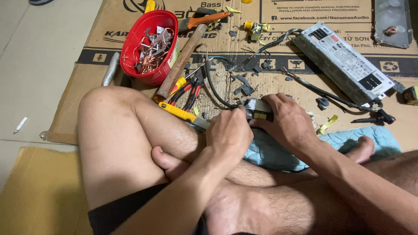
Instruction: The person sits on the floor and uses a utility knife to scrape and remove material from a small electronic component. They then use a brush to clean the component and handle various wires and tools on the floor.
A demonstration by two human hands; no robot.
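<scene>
A small black block-shaped electrical part with yellow tape on it (257, 109) sits low on the flattened brown cardboard sheet (244, 82), just in front of the person's crossed legs and at the edge of a pale blue quilted cloth (278, 152). The right hand (287, 124) is wrapped over the part from the right, its grip closed on it. The left hand (229, 132) is closed round a yellow-handled utility knife (183, 114), whose front end reaches to the part; the blade tip is hidden between the hands. A black cable (213, 89) curves from the part up across the cardboard. Just left of the knife lie red-and-black-handled pliers (189, 92) and a wooden-handled hammer (182, 61). Beyond them stands a red plastic bowl (143, 30) holding copper wire and metal scraps. To the upper right, well apart, lies a long grey metal power supply box (344, 61) with trailing leads.
</scene>
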